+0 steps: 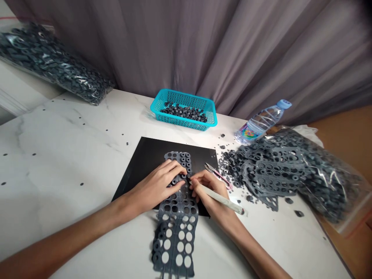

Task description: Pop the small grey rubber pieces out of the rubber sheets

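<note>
A grey rubber sheet (176,228) full of round holes and moulded rings lies on a black mat (151,155) in front of me. My left hand (158,184) rests flat on the sheet, fingers stretched over the rings. My right hand (207,188) is closed in a pen grip on a pale, tape-wrapped cutting tool (222,199), its tip touching the sheet next to my left fingertips.
Small snips (213,171) lie on the mat's right edge. A turquoise basket (186,101) with several rings stands behind. A water bottle (261,123), loose rings and a plastic bag of sheets (302,174) fill the right. Another bag (49,62) lies far left.
</note>
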`<state>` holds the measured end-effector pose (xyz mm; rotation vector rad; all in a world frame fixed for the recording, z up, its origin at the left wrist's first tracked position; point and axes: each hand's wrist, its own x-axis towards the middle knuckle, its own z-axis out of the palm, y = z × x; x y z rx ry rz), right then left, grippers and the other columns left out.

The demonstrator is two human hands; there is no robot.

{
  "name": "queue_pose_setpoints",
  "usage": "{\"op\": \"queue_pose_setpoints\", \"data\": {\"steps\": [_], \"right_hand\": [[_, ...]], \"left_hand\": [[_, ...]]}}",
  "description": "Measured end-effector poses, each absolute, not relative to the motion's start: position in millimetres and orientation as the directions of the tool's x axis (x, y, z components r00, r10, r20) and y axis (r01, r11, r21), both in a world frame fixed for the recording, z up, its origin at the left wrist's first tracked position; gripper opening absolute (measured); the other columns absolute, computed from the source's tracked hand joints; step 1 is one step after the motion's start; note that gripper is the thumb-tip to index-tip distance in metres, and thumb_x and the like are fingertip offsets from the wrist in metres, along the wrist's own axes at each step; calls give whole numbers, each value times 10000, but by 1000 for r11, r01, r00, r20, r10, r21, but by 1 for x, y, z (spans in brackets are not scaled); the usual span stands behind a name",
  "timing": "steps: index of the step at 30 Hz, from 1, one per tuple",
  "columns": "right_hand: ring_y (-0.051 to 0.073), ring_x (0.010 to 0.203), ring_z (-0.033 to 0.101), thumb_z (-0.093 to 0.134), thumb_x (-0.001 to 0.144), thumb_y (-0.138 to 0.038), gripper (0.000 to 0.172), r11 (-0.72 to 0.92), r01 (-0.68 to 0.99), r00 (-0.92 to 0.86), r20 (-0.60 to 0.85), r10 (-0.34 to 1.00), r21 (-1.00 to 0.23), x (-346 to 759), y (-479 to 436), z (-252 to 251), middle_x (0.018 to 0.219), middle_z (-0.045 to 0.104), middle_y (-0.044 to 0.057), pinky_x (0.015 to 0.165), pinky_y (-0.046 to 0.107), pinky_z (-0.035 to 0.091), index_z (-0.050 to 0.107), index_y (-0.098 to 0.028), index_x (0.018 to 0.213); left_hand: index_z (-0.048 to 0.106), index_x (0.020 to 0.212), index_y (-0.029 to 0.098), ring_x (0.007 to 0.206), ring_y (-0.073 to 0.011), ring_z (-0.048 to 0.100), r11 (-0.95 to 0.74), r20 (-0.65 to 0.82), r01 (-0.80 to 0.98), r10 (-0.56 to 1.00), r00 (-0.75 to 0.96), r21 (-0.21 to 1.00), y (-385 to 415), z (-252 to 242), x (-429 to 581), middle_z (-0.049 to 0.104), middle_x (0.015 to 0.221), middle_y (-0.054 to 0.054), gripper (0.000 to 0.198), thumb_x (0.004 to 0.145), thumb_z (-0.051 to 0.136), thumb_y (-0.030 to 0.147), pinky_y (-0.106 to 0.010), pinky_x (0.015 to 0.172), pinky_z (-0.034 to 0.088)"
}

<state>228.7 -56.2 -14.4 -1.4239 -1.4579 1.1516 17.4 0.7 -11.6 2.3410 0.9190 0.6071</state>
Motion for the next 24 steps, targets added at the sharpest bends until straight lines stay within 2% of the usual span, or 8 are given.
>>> {"op": "queue_pose_setpoints", "data": {"steps": [13,16,20,24], "right_hand": [[145,676,616,588,1006,-371,191,22,350,-84,-8,996,-937,228,-56,-16,770,655,-4,621,239,457,629,-194,945],[145,661,603,576,1007,-379,201,20,363,-87,-12,996,-931,228,-56,-16,750,645,-7,606,239,447,627,-195,946],[140,645,573,566,1014,-390,213,31,384,-97,-7,995,-923,228,-56,-15,728,622,-15,582,237,408,619,-196,943],[126,631,518,559,1020,-369,208,76,435,-96,38,995,-897,224,-58,-13,717,590,-29,586,237,376,593,-198,907]], "left_hand": [[572,1167,223,1135,-238,588,-669,218,500,693,687,551,1,-8,19,639,1164,-45,139,1033,538,238,-433,1016,496],[577,1182,220,1123,-237,593,-701,225,520,677,701,488,1,-9,21,636,1177,-49,152,1049,506,232,-431,999,510],[601,1154,186,1123,-250,601,-773,216,537,620,755,338,1,-9,23,642,1172,-67,211,1089,402,221,-451,1015,512],[597,1195,152,1136,-262,614,-825,238,507,560,794,248,-1,-13,21,651,1182,-92,240,1072,391,147,-440,1022,519]]}}
